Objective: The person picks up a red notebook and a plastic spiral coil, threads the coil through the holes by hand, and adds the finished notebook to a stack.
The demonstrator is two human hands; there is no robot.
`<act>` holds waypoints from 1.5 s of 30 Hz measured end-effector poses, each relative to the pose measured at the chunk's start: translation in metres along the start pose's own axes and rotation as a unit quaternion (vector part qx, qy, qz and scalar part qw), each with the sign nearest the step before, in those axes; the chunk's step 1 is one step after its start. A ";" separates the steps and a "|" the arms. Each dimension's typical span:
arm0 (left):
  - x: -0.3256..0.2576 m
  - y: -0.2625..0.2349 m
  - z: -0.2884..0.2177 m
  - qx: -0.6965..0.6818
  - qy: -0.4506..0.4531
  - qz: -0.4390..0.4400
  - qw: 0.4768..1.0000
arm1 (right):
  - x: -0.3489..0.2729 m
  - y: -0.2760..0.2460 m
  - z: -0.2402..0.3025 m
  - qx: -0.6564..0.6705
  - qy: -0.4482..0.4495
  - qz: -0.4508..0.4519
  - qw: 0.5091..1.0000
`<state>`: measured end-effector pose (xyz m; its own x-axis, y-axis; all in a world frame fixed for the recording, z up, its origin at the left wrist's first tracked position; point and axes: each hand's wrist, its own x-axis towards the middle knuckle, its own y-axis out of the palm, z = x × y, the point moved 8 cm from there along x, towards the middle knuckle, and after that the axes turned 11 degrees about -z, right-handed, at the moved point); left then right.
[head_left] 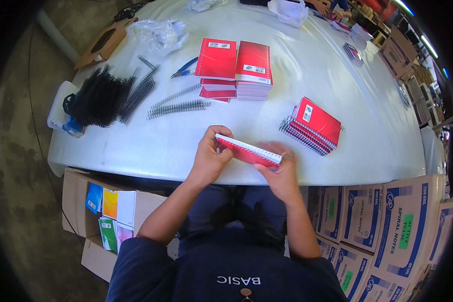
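My left hand (210, 157) is closed on the left end of a small red notebook (245, 153), held tilted above the near table edge. Punched holes run along its upward edge, with white pages behind the red cover. My right hand (282, 173) pinches the right end, its fingers slightly blurred. Whether a coil is in the holes I cannot make out. Ahead lie two stacks of red notebooks with punched edges, a left stack (216, 63) and a right stack (254, 60). To the right sits a pile of spiral-bound red notebooks (317, 121). Loose black spiral coils (178, 107) lie left of centre.
A heap of black coils (98, 98) lies at the left, near blue-handled cutting pliers (184, 69) and clear plastic wrap (158, 38). Below the table stand an open carton (78, 201) of coloured notebooks and stacked cartons (405, 221). Another person's hand (340, 14) shows far off.
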<state>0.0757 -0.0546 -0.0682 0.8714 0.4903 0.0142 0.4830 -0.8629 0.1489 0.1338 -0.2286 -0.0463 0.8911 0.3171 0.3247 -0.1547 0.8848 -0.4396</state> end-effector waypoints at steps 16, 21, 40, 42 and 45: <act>0.095 -0.096 -0.052 0.571 0.248 -0.068 0.780 | 0.002 0.016 0.006 0.233 -0.065 0.116 0.963; 0.089 -0.087 -0.089 0.619 0.285 -0.069 0.728 | 0.012 0.015 -0.005 0.261 0.018 0.079 0.962; 0.040 -0.013 -0.030 0.227 -0.092 0.180 0.953 | 0.007 0.016 -0.014 0.258 0.049 0.079 0.962; 0.041 -0.008 -0.046 0.187 -0.047 0.180 0.965 | 0.007 0.016 -0.011 0.258 0.037 0.091 0.961; 0.041 -0.003 -0.072 0.328 0.163 0.201 0.909 | 0.005 0.017 -0.013 0.268 0.046 0.086 0.958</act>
<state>0.1040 -0.0234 0.0032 0.9689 0.0383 0.2444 0.1718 -0.8151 -0.5532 0.1417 -0.2169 -0.0632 0.8629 0.4642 0.1998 -0.4775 0.8784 0.0215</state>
